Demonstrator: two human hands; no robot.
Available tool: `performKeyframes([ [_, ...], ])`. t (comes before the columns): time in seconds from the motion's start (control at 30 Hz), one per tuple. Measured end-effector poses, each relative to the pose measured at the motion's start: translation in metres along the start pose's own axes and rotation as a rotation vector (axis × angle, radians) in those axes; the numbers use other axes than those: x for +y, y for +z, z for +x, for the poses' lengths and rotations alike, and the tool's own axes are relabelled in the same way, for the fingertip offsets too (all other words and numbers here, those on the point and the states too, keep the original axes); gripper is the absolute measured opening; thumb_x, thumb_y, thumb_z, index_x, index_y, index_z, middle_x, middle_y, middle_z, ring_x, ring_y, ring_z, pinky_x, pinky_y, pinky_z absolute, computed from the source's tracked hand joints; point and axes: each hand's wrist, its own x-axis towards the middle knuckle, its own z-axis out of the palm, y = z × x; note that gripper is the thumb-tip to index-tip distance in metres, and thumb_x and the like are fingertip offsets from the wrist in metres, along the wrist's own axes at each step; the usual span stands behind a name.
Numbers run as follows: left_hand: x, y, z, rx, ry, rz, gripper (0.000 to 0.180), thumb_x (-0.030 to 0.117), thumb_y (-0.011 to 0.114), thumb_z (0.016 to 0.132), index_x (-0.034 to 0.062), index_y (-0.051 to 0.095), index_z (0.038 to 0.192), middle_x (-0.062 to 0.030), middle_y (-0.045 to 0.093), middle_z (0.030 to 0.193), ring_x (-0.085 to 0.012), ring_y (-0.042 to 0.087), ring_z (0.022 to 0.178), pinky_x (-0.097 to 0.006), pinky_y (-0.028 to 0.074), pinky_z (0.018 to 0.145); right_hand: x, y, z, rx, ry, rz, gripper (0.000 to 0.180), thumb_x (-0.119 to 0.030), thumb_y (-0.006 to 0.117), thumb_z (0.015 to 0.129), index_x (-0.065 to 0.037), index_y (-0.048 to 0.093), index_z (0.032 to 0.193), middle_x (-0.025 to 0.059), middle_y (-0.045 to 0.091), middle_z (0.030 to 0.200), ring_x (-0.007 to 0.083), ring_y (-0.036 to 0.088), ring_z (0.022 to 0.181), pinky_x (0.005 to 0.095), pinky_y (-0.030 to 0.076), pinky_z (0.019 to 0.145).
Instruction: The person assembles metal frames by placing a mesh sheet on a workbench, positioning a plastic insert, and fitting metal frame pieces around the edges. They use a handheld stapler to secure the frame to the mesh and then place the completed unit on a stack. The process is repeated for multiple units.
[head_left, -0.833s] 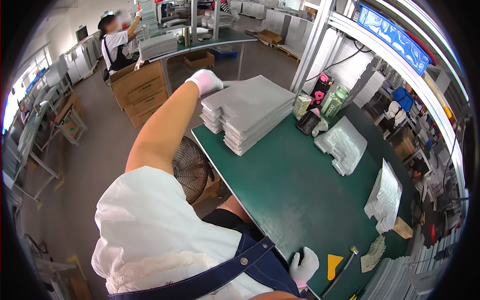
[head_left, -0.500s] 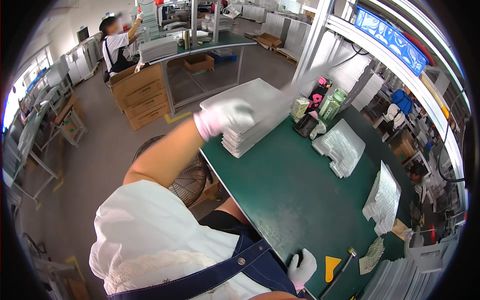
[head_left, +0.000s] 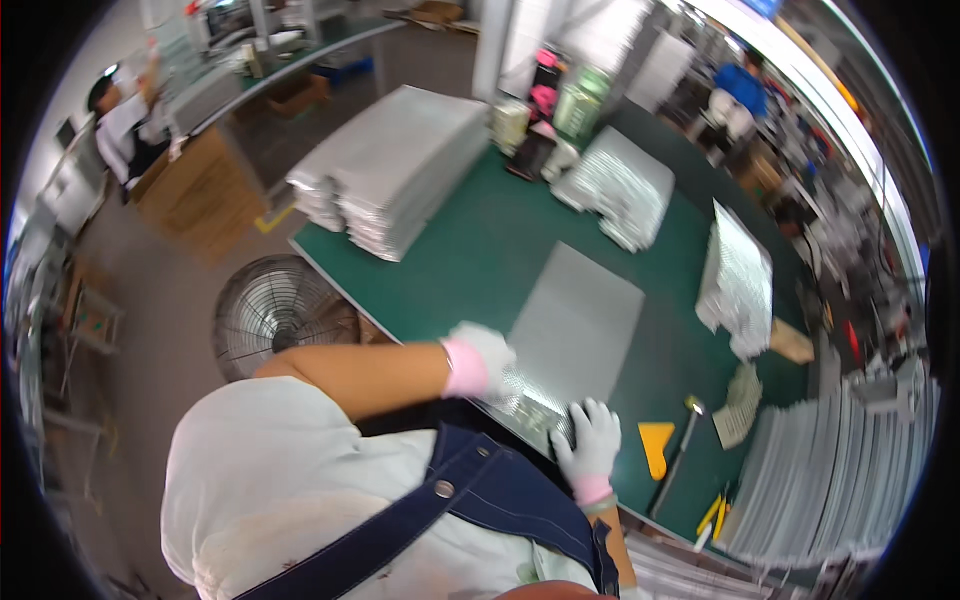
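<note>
sheet [head_left: 575,320] flat on worktop [head_left: 470,250] | left hand [head_left: 480,360] flat on its near-left edge | right hand [head_left: 592,440] spread on near corner | stack [head_left: 400,165] far beyond left hand, untouched

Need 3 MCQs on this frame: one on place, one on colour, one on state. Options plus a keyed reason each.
1. Where does the single flat silver-grey sheet lie?
A. on the green table top, in front of the person
B. on the floor by the fan
C. on the brown cardboard box

2. What colour is the small flat triangular scraper near the right hand?
A. blue
B. yellow
C. red

3. What are the two white-gloved hands doing?
A. both hanging clear above the table
B. both resting on the near edge of the sheet
C. both gripping the round metal fan

Key: 1 A, the sheet lies flat on the green top, apart from the tall stack of silver-grey sheets at the far left. 2 B, the scraper is plainly yellow. 3 B, the left hand and the right hand each sit on the sheet's near edge.
</note>
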Motion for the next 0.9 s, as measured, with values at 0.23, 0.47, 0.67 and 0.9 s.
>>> performKeyframes([
  [0.23, -0.061, -0.102, 0.175, 0.764, 0.027, -0.219, 0.051, 0.047, 0.061, 0.088, 0.0004, 0.069, 0.107, -0.0217, 0.069, 0.103, -0.0395, 0.067, 0.097, -0.045, 0.052, 0.089, 0.001, -0.009, 0.01, 0.004, 0.037, 0.048, 0.05, -0.032, 0.077, 0.071, -0.005, 0.064, 0.111, 0.0163, 0.059, 0.118, 0.0363, 0.053, 0.11, 0.0499, 0.039, 0.095],
  [0.47, -0.103, -0.159, 0.333, 0.8, -0.517, -0.286, 0.064, 0.061, 0.063, 0.083, 0.007, 0.069, 0.116, -0.014, 0.068, 0.12, -0.0298, 0.067, 0.109, -0.042, 0.054, 0.09, 0.006, -0.016, 0.018, -0.124, 0.118, 0.116, 0.05, -0.035, 0.078, 0.07, -0.005, 0.066, 0.108, 0.0163, 0.06, 0.114, 0.0349, 0.054, 0.109, 0.0487, 0.04, 0.095],
  [0.67, -0.083, -0.172, 0.36, 0.582, -0.631, -0.037, 0.044, 0.047, 0.066, 0.086, 0.0102, 0.074, 0.108, -0.0085, 0.069, 0.121, -0.0216, 0.068, 0.11, -0.037, 0.055, 0.087, 0.017, -0.002, 0.01, -0.026, 0.089, 0.043, 0.053, -0.038, 0.081, 0.066, -0.006, 0.068, 0.106, 0.014, 0.063, 0.113, 0.0336, 0.058, 0.106, 0.0478, 0.043, 0.09],
  [0.9, -0.067, -0.204, 0.339, 0.935, -0.371, -0.263, 0.046, 0.04, 0.074, 0.082, 0.0065, 0.068, 0.114, -0.0166, 0.072, 0.104, -0.0325, 0.068, 0.106, -0.043, 0.053, 0.09, 0.018, -0.002, 0.012, -0.057, 0.128, 0.109, 0.053, -0.035, 0.082, 0.062, -0.006, 0.068, 0.104, 0.0147, 0.065, 0.109, 0.0345, 0.059, 0.105, 0.0479, 0.043, 0.091],
])
